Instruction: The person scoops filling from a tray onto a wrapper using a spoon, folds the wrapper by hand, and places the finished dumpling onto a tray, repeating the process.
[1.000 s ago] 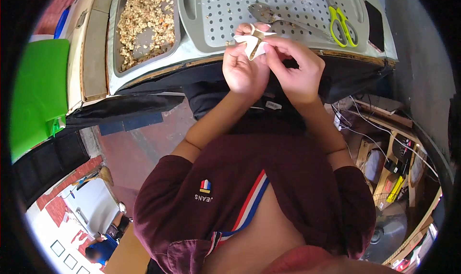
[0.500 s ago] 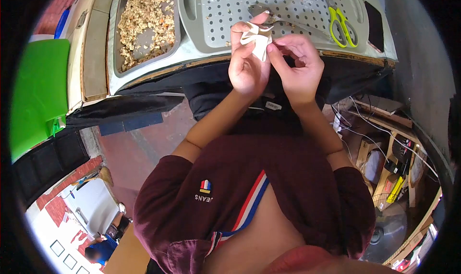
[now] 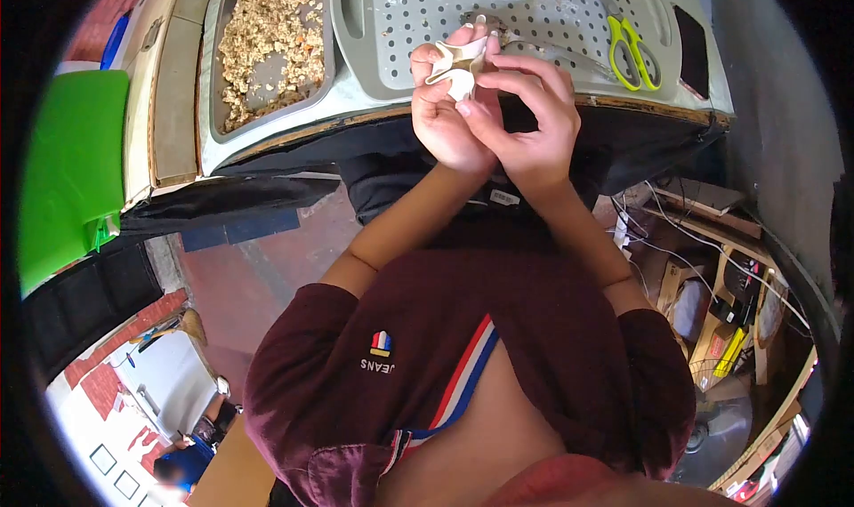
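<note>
A pale dumpling wrapper (image 3: pixel 460 82) with raised, pleated edges sits in the fingers of my left hand (image 3: pixel 451 132). Its centre looks hollowed, and whether filling lies inside I cannot make out. My right hand (image 3: pixel 534 124) pinches the wrapper's right side between thumb and fingers. Both hands are above the near edge of a grey perforated tray (image 3: pixel 418 18). Behind my fingers a metal spoon (image 3: pixel 543 52) lies on that tray, its bowl end partly hidden. To the left, a metal pan (image 3: pixel 222 120) holds a crumbly, chopped filling (image 3: pixel 267 49).
Scissors with lime-green handles (image 3: pixel 633 55) lie on the tray's right side. A dark phone-like slab (image 3: pixel 691 49) is beyond them. A green panel (image 3: pixel 71 169) stands at far left. Cables and a wooden shelf (image 3: pixel 712 206) are at lower right. Another person (image 3: pixel 191 458) is at lower left.
Both hands have shifted slightly left. The wrapper has turned and opened into a cup shape, and my right fingers have moved from its lower edge up along its right side.
</note>
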A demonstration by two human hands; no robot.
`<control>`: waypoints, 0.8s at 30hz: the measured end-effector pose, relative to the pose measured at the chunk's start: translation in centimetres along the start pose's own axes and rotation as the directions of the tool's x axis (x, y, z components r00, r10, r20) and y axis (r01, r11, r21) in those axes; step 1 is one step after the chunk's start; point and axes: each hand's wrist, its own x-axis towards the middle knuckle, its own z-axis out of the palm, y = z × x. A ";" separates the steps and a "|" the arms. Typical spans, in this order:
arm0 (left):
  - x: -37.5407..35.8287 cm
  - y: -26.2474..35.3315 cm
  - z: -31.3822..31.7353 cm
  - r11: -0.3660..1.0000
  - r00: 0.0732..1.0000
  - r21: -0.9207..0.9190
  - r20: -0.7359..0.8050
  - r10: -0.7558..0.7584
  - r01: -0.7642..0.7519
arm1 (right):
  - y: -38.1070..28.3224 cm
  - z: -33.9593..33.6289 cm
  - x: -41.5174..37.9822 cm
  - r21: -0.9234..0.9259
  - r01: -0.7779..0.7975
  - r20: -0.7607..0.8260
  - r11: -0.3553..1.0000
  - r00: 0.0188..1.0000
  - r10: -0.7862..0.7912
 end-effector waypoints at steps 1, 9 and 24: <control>0.1 0.0 -0.1 1.000 1.000 -0.012 0.009 -0.004 0.004 | -0.1 0.0 0.0 -0.029 -0.002 0.010 1.000 1.000 0.003; 0.2 -0.2 -1.3 0.999 0.999 -0.021 -0.005 -0.033 0.033 | 0.3 1.0 -0.2 -0.031 -0.015 -0.074 0.999 0.997 0.012; 0.2 0.2 -1.6 0.967 0.982 -0.171 0.052 -0.184 0.190 | 0.1 1.2 -0.9 0.016 -0.103 -0.110 0.995 0.988 0.104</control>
